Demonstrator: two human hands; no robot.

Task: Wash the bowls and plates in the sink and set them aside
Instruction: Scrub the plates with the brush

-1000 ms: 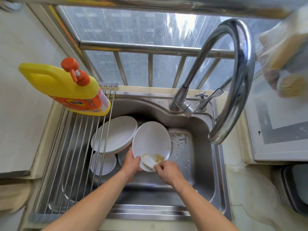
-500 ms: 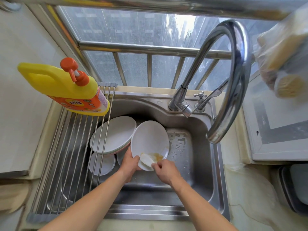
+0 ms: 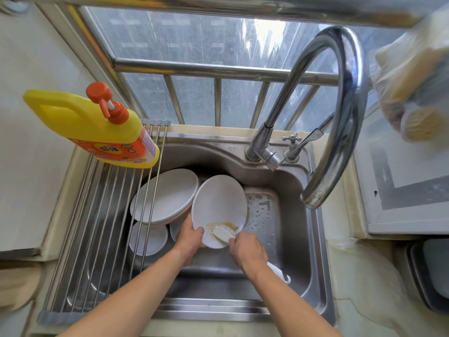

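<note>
A white plate is held tilted over the steel sink. My left hand grips its lower left rim. My right hand holds a white dish brush, whose bristles press on the plate's lower part beside a yellow-brown smear. The brush handle's end sticks out behind my wrist. To the left in the sink lies a stack of white plates, and below it sit two small white bowls, one half hidden by my left hand.
A roll-up steel drying rack covers the sink's left part, with a yellow detergent bottle on its far end. The curved tap arches over the right side. A plastic bag hangs at top right. Window bars stand behind.
The brush has shifted slightly along the lower part of the plate; both hands keep their hold and the plate stays tilted in the same spot.
</note>
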